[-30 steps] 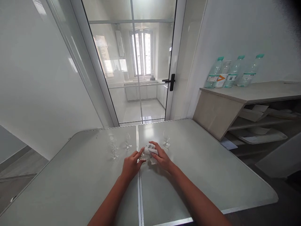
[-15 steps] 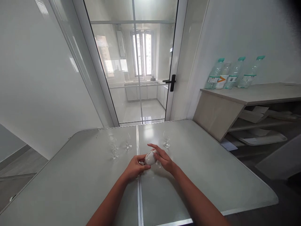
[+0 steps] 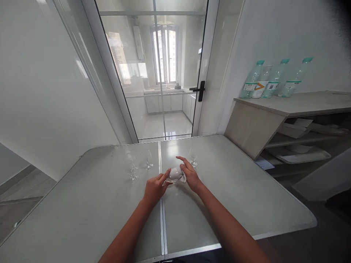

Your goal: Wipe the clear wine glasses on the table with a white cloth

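Over the middle seam of a grey folding table point(image 3: 82, 212), both my hands meet around a small stemmed glass point(image 3: 173, 174) with a white cloth point(image 3: 183, 178) wrapped against it. My left hand point(image 3: 153, 188) pinches the glass at its near end, fingers closed on it. My right hand point(image 3: 189, 174) curls over the cloth and the glass from the right, index finger stretched out. Three more clear stemmed glasses stand upright: one point(image 3: 193, 157) just beyond my right hand, one point(image 3: 148, 162) left of the seam, and one point(image 3: 132, 171) further left.
A glass sliding door point(image 3: 161, 73) with a black handle point(image 3: 200, 90) stands behind the table, a kitchen beyond it. On the right, a wooden shelf unit point(image 3: 287, 109) carries several green-capped water bottles point(image 3: 271, 79). A white wall runs along the left.
My hands have turned the glass in the cloth: the cloth bunched on top earlier now sits at the right under my right hand. The view has shifted slightly downward.
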A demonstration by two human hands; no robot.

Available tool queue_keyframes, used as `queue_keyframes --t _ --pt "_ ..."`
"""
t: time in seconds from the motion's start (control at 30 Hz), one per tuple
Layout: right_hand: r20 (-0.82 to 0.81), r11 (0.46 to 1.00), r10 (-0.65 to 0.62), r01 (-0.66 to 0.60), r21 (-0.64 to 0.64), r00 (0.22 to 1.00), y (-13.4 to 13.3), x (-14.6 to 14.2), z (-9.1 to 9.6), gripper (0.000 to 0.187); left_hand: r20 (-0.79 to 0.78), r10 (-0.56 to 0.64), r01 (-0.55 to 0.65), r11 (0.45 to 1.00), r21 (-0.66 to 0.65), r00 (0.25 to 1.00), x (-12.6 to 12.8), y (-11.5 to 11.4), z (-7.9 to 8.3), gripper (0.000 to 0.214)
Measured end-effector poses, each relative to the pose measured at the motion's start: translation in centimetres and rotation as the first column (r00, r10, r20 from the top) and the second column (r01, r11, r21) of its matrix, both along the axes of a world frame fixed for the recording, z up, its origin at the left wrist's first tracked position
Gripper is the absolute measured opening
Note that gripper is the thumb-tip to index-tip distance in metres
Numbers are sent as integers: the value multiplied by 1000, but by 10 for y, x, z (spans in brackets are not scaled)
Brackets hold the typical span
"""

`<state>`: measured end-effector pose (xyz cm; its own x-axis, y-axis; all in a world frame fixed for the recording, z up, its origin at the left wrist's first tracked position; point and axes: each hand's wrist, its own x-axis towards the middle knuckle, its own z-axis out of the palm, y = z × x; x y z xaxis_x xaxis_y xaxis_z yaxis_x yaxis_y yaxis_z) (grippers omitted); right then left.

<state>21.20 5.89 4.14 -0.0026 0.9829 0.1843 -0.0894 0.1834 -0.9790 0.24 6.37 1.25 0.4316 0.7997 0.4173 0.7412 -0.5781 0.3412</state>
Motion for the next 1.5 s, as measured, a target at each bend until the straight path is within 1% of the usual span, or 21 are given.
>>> queue_keyframes --t 0.1,0.17,0.27,0.4,0.57,0.6,0.67,0.73,0.77,0.8,0.87,0.9,0.93,0.97,1.0,1.13,1.2,1.3,1.37,1.4,1.5 --pt "14 1000 26 -25 -10 1000 -2 0 3 44 61 -9 10 1000 -26 998 4 -3 3 53" --pt "22 996 81 -82 19 996 -6 1 7 46 192 -10 34 992 -123 981 10 -8 7 56" --pt "-1 986 146 -145 87 989 -12 7 13 50 488 1 205 907 -369 873 19 -16 16 54" --pt "22 971 214 -216 101 976 -16 15 16 45 716 108 559 549 -621 690 20 -18 26 43" --pt "-6 951 305 -305 51 952 -19 15 19 42 738 250 741 100 -663 627 9 -8 25 43" --pt "-33 948 316 -315 39 948 -20 13 19 42 738 277 761 31 -648 616 8 -7 23 45" --pt "-81 939 343 -344 13 936 -21 11 19 43 741 294 782 -37 -622 603 7 -5 20 49" --pt "-87 942 336 -336 8 938 -21 11 17 42 748 253 776 -16 -631 614 10 -7 17 54" --pt "-65 952 306 -306 23 950 -21 12 17 40 746 214 757 47 -652 630 12 -9 16 55" --pt "-30 963 266 -265 45 964 -20 12 16 38 738 165 720 164 -674 654 14 -11 15 54" --pt "49 979 176 -180 100 983 -17 13 16 34 672 53 549 530 -646 739 17 -16 13 45" --pt "81 981 137 -147 125 987 -15 13 16 33 603 17 410 718 -562 797 17 -17 11 40" --pt "98 983 108 -121 138 989 -13 12 15 33 516 5 261 858 -442 857 17 -17 10 38" --pt "98 986 83 -96 138 992 -10 11 14 34 422 15 131 940 -315 907 15 -17 8 39" --pt "85 990 60 -70 125 995 -8 10 13 35 334 35 38 978 -207 942 13 -15 5 41" --pt "1 1000 6 -6 12 1000 0 6 4 37 141 36 -29 998 -51 989 7 -7 -2 40" --pt "-20 999 45 -46 -20 999 2 5 2 35 171 28 -13 996 -88 985 9 -6 -2 45" --pt "-43 991 136 -137 -11 990 -1 6 5 35 353 11 91 959 -270 936 18 -11 5 45" --pt "-55 986 165 -164 10 985 -4 8 9 36 526 21 255 857 -447 850 23 -16 11 37" --pt "-61 986 169 -169 18 984 -5 8 11 37 605 53 352 771 -530 795 25 -17 14 36" --pt "-79 987 163 -161 28 983 -8 11 15 38 726 228 607 420 -675 649 25 -17 17 42"
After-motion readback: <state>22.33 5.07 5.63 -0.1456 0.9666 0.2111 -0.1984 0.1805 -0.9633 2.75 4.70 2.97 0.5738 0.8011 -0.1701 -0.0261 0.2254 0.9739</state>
